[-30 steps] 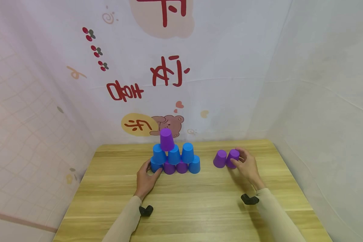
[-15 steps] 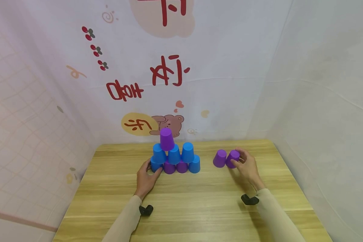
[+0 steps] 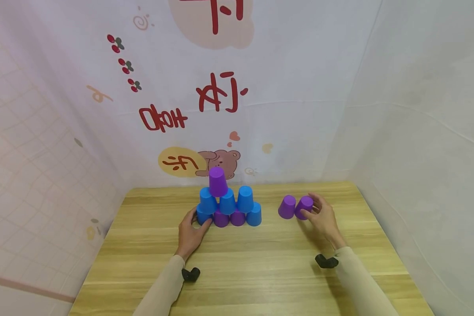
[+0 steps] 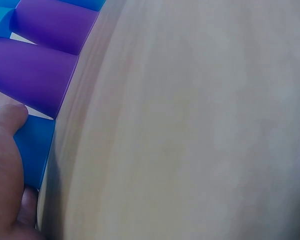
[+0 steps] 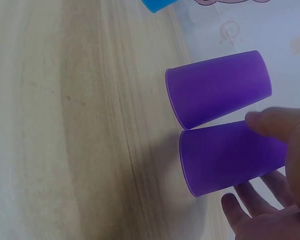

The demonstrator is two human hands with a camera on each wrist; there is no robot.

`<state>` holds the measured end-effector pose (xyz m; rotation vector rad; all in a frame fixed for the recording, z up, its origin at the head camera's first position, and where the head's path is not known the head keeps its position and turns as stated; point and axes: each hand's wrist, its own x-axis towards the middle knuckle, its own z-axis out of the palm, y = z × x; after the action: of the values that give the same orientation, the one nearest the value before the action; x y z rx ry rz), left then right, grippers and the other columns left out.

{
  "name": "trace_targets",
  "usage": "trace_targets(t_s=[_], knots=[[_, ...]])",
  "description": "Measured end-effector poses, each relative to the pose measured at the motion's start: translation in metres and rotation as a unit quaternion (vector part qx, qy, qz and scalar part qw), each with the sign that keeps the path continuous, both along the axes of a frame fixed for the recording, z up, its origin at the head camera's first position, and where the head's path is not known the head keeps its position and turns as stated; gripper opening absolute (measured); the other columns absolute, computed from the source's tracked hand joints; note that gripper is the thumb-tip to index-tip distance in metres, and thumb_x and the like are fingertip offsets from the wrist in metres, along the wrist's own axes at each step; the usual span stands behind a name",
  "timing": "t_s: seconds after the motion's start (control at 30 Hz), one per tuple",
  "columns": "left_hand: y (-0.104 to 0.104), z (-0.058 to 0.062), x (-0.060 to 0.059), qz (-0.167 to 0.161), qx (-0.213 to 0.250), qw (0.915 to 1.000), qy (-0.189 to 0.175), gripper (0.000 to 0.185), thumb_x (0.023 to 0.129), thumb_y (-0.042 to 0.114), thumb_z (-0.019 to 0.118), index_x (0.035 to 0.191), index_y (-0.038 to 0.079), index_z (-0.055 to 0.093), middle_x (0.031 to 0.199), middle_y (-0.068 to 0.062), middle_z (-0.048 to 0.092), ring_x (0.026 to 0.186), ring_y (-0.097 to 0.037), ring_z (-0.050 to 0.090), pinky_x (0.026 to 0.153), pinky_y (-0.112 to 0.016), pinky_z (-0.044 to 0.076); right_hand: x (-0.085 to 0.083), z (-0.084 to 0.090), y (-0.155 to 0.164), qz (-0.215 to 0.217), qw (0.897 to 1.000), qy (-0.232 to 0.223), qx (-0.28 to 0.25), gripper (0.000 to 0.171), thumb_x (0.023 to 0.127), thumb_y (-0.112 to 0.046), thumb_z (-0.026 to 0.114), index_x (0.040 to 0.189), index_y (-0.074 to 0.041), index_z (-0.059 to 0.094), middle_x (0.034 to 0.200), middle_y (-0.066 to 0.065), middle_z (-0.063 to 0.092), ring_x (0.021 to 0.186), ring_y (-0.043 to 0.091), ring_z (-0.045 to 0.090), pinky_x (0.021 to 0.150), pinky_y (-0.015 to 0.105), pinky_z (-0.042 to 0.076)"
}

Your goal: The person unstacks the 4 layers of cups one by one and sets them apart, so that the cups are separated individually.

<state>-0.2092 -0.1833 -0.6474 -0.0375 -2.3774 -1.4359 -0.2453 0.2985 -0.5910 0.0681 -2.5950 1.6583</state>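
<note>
Upside-down cups form a stepped stack at the back of the table. Its bottom row runs from a blue cup [image 3: 204,218] at the left, past two purple cups, to another blue cup [image 3: 254,214]. Three blue cups make up the middle row, and one purple cup [image 3: 218,182] tops the left two. My left hand [image 3: 191,235] holds the bottom-left blue cup, thumb in front, as the left wrist view confirms. To the right, a pair of inverted purple cups stands apart. My right hand [image 3: 322,219] grips the right one [image 5: 230,155], thumb on its side; the left one [image 5: 217,90] touches its rim.
The wooden table [image 3: 245,272] stretches forward of the cups. White printed cloth [image 3: 300,109] rises close behind the stack, and more cloth hangs along both sides. A gap of bare wood lies between the stack and the purple pair.
</note>
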Motion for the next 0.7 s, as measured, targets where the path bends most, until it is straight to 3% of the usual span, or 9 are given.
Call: trace_targets(t_s=[0.3,0.7], knots=[[-0.0007,0.0007,-0.0003,-0.007,0.012,0.9998,-0.017,0.071,0.095,0.01,0.092,0.158,-0.001,0.059,0.155,-0.026,0.068,0.141,-0.044,0.071,0.119,-0.059,0.061,0.0004,-0.0009,0.0016,0.032,0.999,-0.014,-0.004,0.111,0.096,-0.013,0.092,0.179,-0.004,0.02,0.181,0.031,0.032,0.167,0.058,0.033,0.14,0.071,0.029],[0.0,0.0019,0.0007,-0.007,0.015,0.9997,-0.018,0.071,0.094,0.009,0.093,0.157,-0.002,0.06,0.153,-0.027,0.069,0.139,-0.044,0.071,0.119,-0.058,0.061,0.0022,0.0006,0.0026,0.04,0.999,-0.016,-0.006,0.124,0.093,-0.016,0.094,0.183,-0.015,0.008,0.186,0.03,0.021,0.168,0.061,0.028,0.138,0.077,0.027]])
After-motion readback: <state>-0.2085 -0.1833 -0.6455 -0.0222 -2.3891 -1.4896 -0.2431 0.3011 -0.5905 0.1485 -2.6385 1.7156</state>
